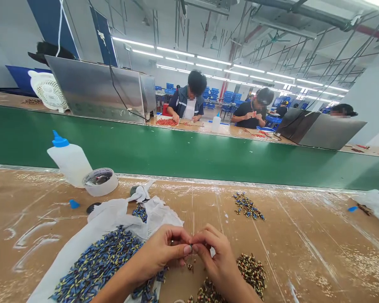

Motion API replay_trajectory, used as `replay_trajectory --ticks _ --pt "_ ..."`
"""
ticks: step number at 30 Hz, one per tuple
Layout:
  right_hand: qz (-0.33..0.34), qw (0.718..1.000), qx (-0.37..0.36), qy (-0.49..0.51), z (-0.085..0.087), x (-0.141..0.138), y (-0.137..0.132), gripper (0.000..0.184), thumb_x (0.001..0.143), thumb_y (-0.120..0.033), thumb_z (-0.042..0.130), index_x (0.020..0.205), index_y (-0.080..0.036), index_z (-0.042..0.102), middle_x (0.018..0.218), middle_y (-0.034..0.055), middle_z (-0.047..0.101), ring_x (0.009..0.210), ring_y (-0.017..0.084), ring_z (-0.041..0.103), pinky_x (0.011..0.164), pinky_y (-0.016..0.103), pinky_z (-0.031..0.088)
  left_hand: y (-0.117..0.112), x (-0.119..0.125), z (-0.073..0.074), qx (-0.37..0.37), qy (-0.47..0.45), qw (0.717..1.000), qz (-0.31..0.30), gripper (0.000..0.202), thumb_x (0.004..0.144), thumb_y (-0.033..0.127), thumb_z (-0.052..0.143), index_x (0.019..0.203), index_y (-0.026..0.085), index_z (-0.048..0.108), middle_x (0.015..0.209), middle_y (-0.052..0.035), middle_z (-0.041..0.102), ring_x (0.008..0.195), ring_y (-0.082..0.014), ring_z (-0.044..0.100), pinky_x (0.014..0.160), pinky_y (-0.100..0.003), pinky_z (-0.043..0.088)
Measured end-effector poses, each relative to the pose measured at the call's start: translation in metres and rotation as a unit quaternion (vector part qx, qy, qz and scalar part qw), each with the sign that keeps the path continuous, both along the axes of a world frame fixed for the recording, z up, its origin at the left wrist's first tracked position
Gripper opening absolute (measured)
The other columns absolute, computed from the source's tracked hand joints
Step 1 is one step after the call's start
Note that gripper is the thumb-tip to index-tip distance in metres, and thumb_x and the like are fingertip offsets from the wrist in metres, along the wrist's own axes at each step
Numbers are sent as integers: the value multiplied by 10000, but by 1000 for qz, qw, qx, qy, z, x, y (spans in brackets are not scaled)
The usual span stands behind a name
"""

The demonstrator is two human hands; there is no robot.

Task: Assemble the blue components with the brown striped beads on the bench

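Observation:
My left hand [167,248] and my right hand [216,256] meet above the brown tabletop, thumbs and forefingers pinched together. Between the fingertips shows a tiny dark piece [191,247], mostly covered, its kind too small to tell. Left of my left hand, a large heap of small blue-and-yellow pieces [97,261] lies on a white sheet [63,263]. Under and beside my right hand is a pile of small dark brown, red and cream pieces [251,273]. Farther off lies a smaller cluster of blue, dark and yellowish pieces [249,206].
A squeeze bottle with a blue cap [71,162] stands at the left beside a tape roll [101,182]. A blue cap [74,204] lies nearby. Beyond the table runs a green conveyor belt [189,155]; co-workers [189,99] sit across it. Clear plastic [375,206] lies far right.

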State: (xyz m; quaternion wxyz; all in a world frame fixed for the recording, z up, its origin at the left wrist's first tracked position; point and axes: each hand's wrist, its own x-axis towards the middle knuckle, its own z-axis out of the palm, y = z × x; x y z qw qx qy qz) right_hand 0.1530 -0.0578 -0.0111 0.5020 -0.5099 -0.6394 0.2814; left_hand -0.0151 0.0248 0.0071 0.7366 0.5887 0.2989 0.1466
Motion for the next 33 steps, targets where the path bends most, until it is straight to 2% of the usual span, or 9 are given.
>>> replay_trajectory --ticks 6,10,13,16,19,24,28,30,33 --pt "-8 1000 -24 -4 -7 -1 3 190 910 -331 555 888 -182 671 770 25 585 682 145 536 596 244 381 2 -2 -4 18 -5 1000 -14 322 727 444 730 823 150 642 694 28 542 614 -95 490 589 -212 390" --pt "-34 996 -66 44 -4 5 1 259 909 -409 550 882 -158 606 738 17 578 658 135 513 595 234 396 8 -5 -3 69 8 998 -5 287 771 411 683 853 141 635 690 21 555 611 -100 503 579 -214 386" --pt "32 991 -116 53 4 9 -6 339 914 -475 514 818 -160 594 690 7 552 597 115 472 542 217 375 13 -6 -3 90 12 996 26 288 768 416 671 843 146 606 661 25 564 583 -108 506 573 -234 420" --pt "146 977 -153 18 7 3 -14 315 854 -488 596 888 -182 662 687 9 581 585 115 487 510 206 374 15 -6 -6 83 22 995 45 313 735 436 689 824 155 586 650 22 581 570 -116 523 558 -239 437" --pt "217 964 -153 -6 3 -9 -17 285 811 -486 657 898 -221 716 659 -2 589 561 109 503 494 202 383 14 -4 -8 75 36 995 53 347 692 457 710 802 155 578 651 15 592 575 -126 538 548 -243 446" --pt "230 965 -122 -15 -4 -13 -15 265 810 -486 668 823 -232 741 632 -6 562 569 110 506 487 200 391 14 -3 -10 82 45 993 73 330 678 429 705 788 147 576 627 25 580 545 -118 524 537 -240 438" --pt "255 949 -186 23 -8 -1 -14 283 778 -473 706 904 -221 733 671 -9 613 565 100 541 530 204 443 14 -4 -13 97 43 991 75 292 711 398 677 807 145 567 625 28 574 540 -114 523 535 -235 437" --pt "262 941 -213 31 -9 3 -14 270 793 -462 694 885 -211 733 677 -7 631 555 93 550 535 200 454 13 -4 -15 101 44 991 74 270 729 378 663 818 143 564 632 24 575 551 -117 527 542 -237 443" --pt "275 944 -182 13 -9 4 -12 279 799 -478 682 797 -204 738 645 -12 623 541 93 542 523 197 440 11 -3 -17 102 48 991 66 238 740 351 649 818 141 568 645 19 574 573 -123 530 540 -234 440"
